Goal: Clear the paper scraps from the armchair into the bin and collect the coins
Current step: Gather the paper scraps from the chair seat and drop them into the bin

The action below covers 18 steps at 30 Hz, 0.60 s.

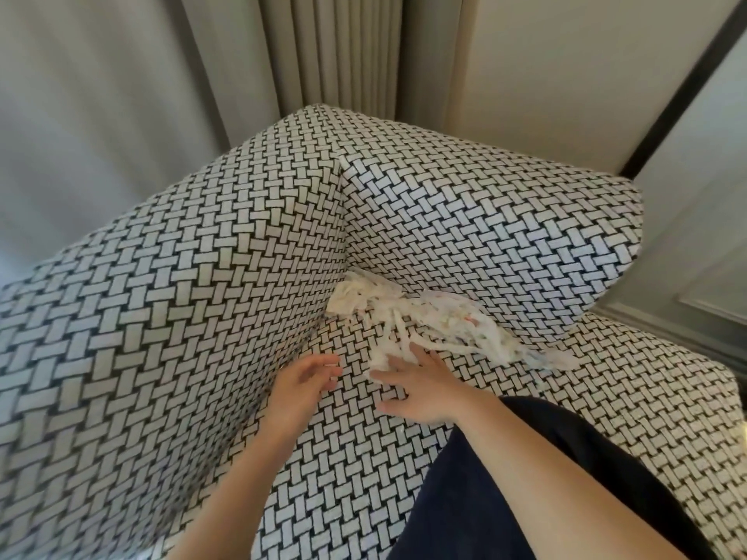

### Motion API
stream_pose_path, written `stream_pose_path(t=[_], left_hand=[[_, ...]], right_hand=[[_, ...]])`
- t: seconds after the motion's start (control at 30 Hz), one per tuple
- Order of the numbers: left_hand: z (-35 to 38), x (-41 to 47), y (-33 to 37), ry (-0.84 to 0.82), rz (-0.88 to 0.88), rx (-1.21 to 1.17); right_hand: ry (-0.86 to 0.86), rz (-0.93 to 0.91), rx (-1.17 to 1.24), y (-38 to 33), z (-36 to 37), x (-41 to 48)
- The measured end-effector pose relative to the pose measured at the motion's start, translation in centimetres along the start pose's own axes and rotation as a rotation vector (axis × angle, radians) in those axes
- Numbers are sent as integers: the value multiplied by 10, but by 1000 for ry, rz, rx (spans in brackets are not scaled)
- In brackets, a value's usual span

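**Fingers (417, 352) spread at the near edge of the paper scraps (408, 317)**

Fingers of the right hand (416, 392) lie straight and fanned out, palm down. Their tips touch the closest strips of the paper scraps and curl round nothing, and the thumb points left across the seat. The left hand (305, 379) is just beside it, to the left. Its own fingers are loosely bent, slightly blurred, and hold nothing. That hand is close to the inner face of the arm rest, and a narrow strip of seat shows between the two hands.

The scraps form a loose heap of pale shredded strips with faint coloured specks. From the right fingertips the heap runs away and leftward into the corner where back and arm rest meet. It also runs rightward along the foot of the back cushion, with a few strips trailing to the right of the hand. It lies on the seat of the armchair (202, 276), which is covered in black-and-white basket-weave fabric.

Nearer than the fingers, under the right forearm, dark navy cloth (465, 499) covers part of the seat. Far beyond the fingertips, behind the chair back, hang pale pleated curtains (335, 50).
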<state>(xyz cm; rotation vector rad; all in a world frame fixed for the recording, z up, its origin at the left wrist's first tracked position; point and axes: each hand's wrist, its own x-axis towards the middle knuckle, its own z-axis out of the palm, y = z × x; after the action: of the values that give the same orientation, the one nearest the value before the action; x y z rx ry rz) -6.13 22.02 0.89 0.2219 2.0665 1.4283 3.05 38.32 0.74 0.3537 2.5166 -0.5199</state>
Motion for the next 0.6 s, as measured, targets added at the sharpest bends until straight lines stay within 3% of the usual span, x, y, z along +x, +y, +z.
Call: stream_pose_path(t=[0.13, 0.4, 0.6], left_hand=[[3, 1, -1, -13, -24, -15], [21, 15, 8, -14, 33, 49], [54, 41, 20, -68, 92, 192]], right_hand=[[104, -13, 108, 0, -4, -2], [655, -24, 727, 2, -25, -11], [1020, 175, 1255, 15, -37, -15]])
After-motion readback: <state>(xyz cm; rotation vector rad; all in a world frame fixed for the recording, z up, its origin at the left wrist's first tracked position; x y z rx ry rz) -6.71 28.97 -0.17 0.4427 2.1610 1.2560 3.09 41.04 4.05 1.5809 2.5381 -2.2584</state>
